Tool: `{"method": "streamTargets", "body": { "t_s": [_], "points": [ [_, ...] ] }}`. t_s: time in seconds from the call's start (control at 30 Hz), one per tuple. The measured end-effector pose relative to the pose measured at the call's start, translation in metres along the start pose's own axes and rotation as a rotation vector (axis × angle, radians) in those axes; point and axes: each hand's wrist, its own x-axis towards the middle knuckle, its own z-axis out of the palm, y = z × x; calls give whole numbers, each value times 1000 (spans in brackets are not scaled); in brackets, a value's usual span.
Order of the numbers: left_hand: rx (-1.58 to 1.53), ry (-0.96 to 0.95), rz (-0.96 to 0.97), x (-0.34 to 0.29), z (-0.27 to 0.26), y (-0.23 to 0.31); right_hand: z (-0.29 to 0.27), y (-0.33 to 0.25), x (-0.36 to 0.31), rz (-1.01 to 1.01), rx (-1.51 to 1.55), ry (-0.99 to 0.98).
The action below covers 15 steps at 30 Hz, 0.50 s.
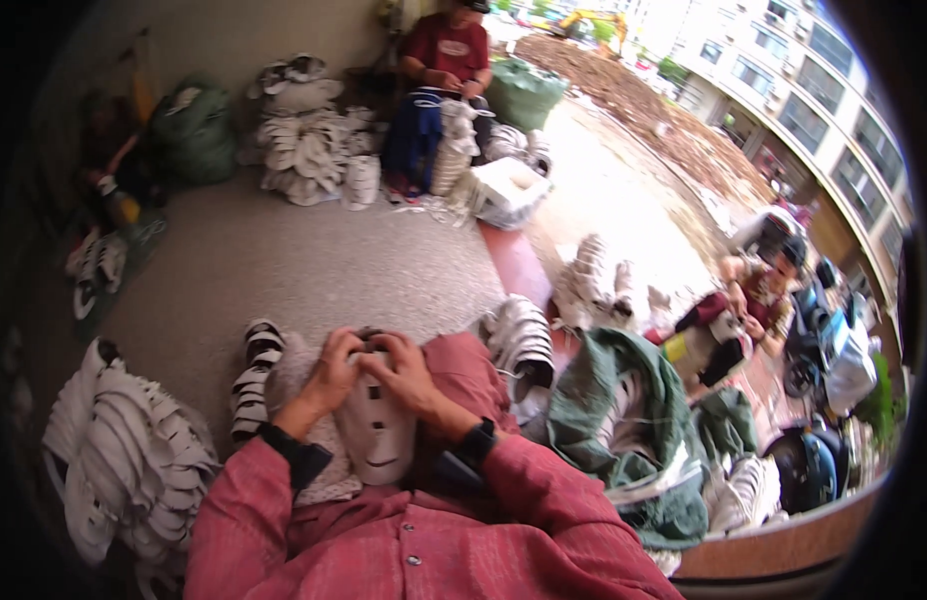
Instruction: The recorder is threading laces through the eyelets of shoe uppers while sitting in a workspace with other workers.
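Note:
A white shoe upper point(377, 425) with small dark openings down its middle stands between my knees, its far end up in my fingers. My left hand point(336, 372) curls around the left of that end, and my right hand point(402, 374) is bent over it from the right. The fingertips meet near a dark spot at the tip, and I cannot make out what lies between them. Beside my left knee is a row of nested black-and-white uppers point(252, 385). More white nested uppers point(521, 345) lie just past my right knee.
A big heap of white uppers point(129, 450) is at my left. To my right, an open green sack point(624, 400) holds more. Ahead, a seated person point(449, 55) works among stacked uppers point(302, 140) and a white bin point(509, 190). Another person point(759, 300) sits right, near parked scooters point(819, 330).

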Motion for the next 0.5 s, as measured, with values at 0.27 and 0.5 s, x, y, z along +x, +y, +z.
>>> {"method": "streamTargets", "body": {
  "t_s": [0.27,0.5],
  "points": [
    [88,105,-26,6,-18,1,-11,8,-6,150,218,-131],
    [293,327,258,10,-4,8,-3,15,-8,75,67,-46]
  ]
}}
